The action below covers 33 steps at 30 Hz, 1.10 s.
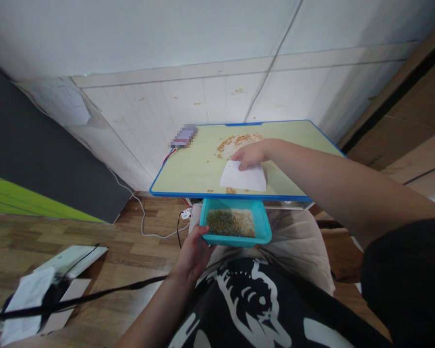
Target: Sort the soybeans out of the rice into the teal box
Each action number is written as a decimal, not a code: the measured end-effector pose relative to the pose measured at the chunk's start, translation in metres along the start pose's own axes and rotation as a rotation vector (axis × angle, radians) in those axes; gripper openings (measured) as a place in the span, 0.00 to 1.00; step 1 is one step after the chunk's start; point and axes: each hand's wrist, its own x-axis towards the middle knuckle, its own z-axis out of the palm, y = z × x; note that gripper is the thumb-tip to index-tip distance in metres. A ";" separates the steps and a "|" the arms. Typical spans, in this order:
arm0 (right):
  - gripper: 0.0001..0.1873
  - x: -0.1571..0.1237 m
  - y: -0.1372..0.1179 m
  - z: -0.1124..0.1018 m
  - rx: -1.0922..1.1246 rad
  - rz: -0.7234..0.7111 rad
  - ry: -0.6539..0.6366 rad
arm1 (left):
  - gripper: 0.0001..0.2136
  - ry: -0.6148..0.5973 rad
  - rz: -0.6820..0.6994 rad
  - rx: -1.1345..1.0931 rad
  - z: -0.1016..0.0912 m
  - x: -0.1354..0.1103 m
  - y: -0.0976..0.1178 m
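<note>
table (pixel 188 169), blurred device (pixel 184 136) at back

No text, label, brand or number can be read. The small device (pixel 184 136) at the bench's (pixel 188 174) far left corner is blurred, and nothing legible is shown.

Left hand (pixel 195 251) clasped low; right hand (pixel 250 154) outstretched, pressing.

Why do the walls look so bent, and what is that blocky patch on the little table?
Head view: the wide lens bows the wall and floor at the edges; the patch is a pixelated device on the table. Light is soft and even; left hand, right hand and teal tray look sharp.
</note>
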 end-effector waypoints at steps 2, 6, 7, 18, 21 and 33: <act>0.19 0.001 -0.001 0.001 0.007 0.002 -0.014 | 0.22 -0.001 0.003 0.001 0.001 0.000 0.000; 0.17 0.002 -0.003 0.002 0.088 -0.044 -0.051 | 0.24 -0.002 0.006 0.010 0.002 -0.001 0.001; 0.17 0.001 -0.004 0.002 0.083 -0.055 -0.051 | 0.25 -0.006 0.005 0.014 0.002 -0.002 0.002; 0.17 -0.005 -0.017 0.001 0.150 0.072 -0.095 | 0.24 -0.019 -0.008 0.029 0.001 -0.001 0.002; 0.15 -0.004 -0.015 0.002 0.170 0.069 -0.098 | 0.23 0.010 -0.012 0.035 0.003 -0.002 0.003; 0.17 -0.018 -0.028 0.007 0.271 0.122 -0.064 | 0.22 0.056 -0.026 0.009 0.009 -0.005 0.004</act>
